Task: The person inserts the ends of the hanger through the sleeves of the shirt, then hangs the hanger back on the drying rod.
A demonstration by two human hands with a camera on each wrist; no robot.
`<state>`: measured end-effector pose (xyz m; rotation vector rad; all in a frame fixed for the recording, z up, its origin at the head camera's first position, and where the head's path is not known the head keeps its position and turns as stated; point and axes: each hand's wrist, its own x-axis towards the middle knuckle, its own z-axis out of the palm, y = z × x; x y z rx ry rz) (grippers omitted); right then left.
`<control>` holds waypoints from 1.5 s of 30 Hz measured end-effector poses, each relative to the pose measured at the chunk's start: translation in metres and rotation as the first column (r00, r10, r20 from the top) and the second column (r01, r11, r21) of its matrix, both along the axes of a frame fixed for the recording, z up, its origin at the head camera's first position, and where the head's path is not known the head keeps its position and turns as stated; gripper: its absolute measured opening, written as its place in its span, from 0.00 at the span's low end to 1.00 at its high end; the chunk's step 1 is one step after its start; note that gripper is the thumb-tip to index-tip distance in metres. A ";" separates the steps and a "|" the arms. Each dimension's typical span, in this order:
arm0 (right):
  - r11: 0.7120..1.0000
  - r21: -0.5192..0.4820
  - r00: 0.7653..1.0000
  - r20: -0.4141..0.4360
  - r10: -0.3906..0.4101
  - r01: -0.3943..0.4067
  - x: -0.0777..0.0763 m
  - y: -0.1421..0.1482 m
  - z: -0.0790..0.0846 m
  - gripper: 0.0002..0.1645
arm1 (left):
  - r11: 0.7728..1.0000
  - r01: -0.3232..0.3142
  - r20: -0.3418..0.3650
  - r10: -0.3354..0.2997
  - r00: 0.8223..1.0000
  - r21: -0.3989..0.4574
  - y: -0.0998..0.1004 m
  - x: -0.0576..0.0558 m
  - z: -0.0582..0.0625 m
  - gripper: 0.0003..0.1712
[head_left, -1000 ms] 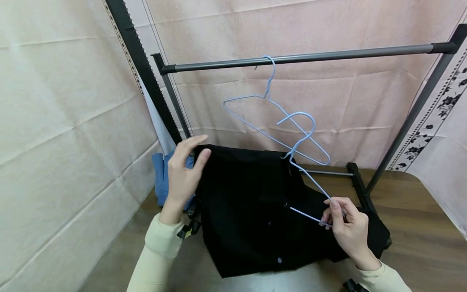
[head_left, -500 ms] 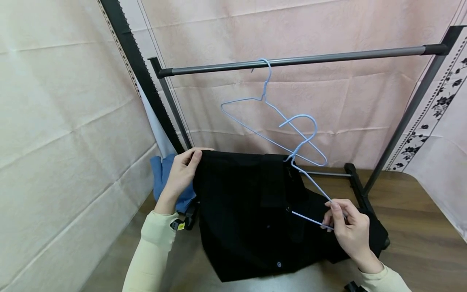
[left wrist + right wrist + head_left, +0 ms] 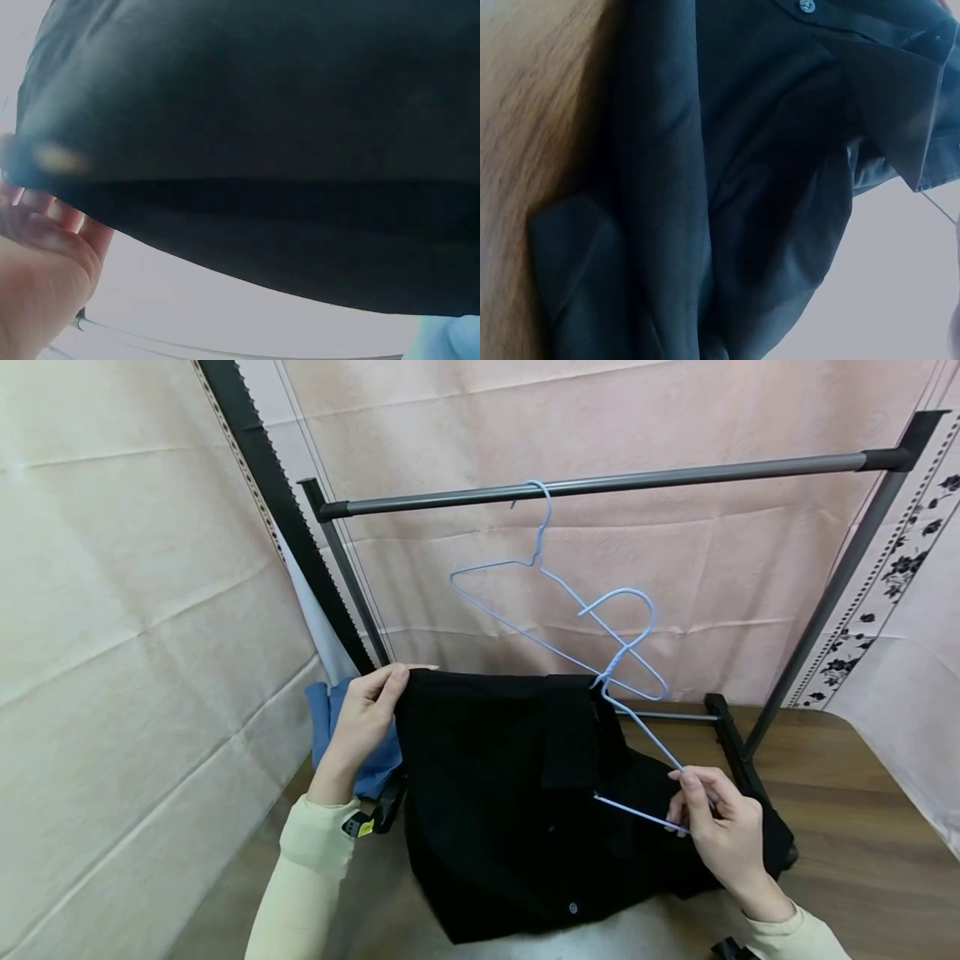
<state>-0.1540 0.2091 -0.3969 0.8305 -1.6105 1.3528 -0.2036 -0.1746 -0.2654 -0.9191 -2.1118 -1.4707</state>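
Observation:
A black buttoned shirt (image 3: 487,793) with a collar is spread above the table. My left hand (image 3: 365,714) pinches its upper left corner, thumb in front; in the left wrist view the fingers (image 3: 64,214) lie behind the black cloth. With my right hand (image 3: 720,818) I grip the right end of a light blue hanger (image 3: 647,732). The hanger's left part is hidden inside the shirt, while its hook rises above the collar. In the right wrist view the shirt (image 3: 772,150) hangs in folds beside the wooden table.
Behind the shirt, another blue hanger (image 3: 495,603) hangs from the grey rail (image 3: 712,475) of a clothes rack. Folded blue cloth (image 3: 378,768) lies left of the shirt. The rack's black foot (image 3: 731,743) stands on the wooden table (image 3: 832,777) at right.
My left hand has come down onto the shirt's upper left corner and taken hold of it. The right hand keeps its grip on the hanger, nearly in place.

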 end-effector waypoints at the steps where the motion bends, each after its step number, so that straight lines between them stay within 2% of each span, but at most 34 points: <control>1: 1.000 0.005 1.000 -0.012 0.000 0.000 -0.001 0.000 0.000 0.05 | 1.000 -0.009 -0.004 0.009 1.000 -0.007 0.000 0.001 0.000 0.17; 5: 0.999 0.035 0.999 -0.053 -0.009 0.011 -0.003 -0.002 -0.001 0.05 | 0.995 -0.078 -0.044 0.075 0.996 -0.067 0.003 0.007 0.002 0.15; 7: 0.998 0.055 0.998 -0.059 -0.026 0.029 -0.003 -0.004 -0.001 0.05 | 0.987 -0.119 -0.096 0.109 0.989 -0.105 0.007 0.010 0.004 0.15; 10: 0.996 0.076 0.997 -0.057 -0.044 0.049 -0.004 -0.006 -0.002 0.05 | 0.976 -0.176 -0.199 0.149 0.969 -0.128 0.015 0.014 0.009 0.14; 12: 0.994 0.088 0.997 -0.055 -0.054 0.058 -0.005 -0.006 -0.004 0.05 | 0.974 -0.192 -0.266 0.154 0.952 -0.124 0.020 0.016 0.014 0.14; 16: 0.992 0.109 0.996 -0.064 -0.059 0.066 -0.008 -0.007 -0.007 0.06 | 0.983 -0.142 -0.370 0.091 0.925 -0.113 0.029 0.018 0.022 0.14; 20: 0.992 0.117 0.996 -0.082 -0.046 0.055 -0.010 -0.010 -0.011 0.08 | 0.988 -0.070 -0.430 0.003 0.903 -0.140 0.039 0.018 0.022 0.17; 25: 0.991 0.121 0.993 -0.115 -0.035 0.049 -0.011 -0.018 -0.010 0.10 | 0.989 -0.029 -0.426 -0.035 0.904 -0.143 0.053 0.018 0.014 0.20; 30: 0.992 0.105 0.986 -0.157 -0.047 0.064 -0.009 -0.024 -0.005 0.12 | 0.992 -0.032 -0.421 -0.024 0.907 -0.126 0.064 0.024 0.011 0.21; 33: 0.994 0.086 0.982 -0.182 -0.049 0.066 -0.008 -0.025 -0.002 0.11 | 0.989 -0.040 -0.418 -0.024 0.908 -0.143 0.067 0.026 0.012 0.21; 39: 0.996 0.071 0.979 -0.199 -0.040 0.055 -0.006 -0.030 0.001 0.12 | 0.982 -0.035 -0.387 -0.040 0.921 -0.185 0.073 0.023 0.010 0.20; 42: 0.996 0.067 0.977 -0.212 -0.036 0.051 -0.007 -0.032 0.002 0.12 | 0.974 -0.063 -0.381 -0.026 0.924 -0.220 0.077 0.020 0.006 0.19; 45: 0.997 0.063 0.974 -0.225 -0.036 0.052 -0.007 -0.034 0.003 0.12 | 0.953 -0.126 -0.401 0.006 0.916 -0.274 0.079 0.017 0.002 0.18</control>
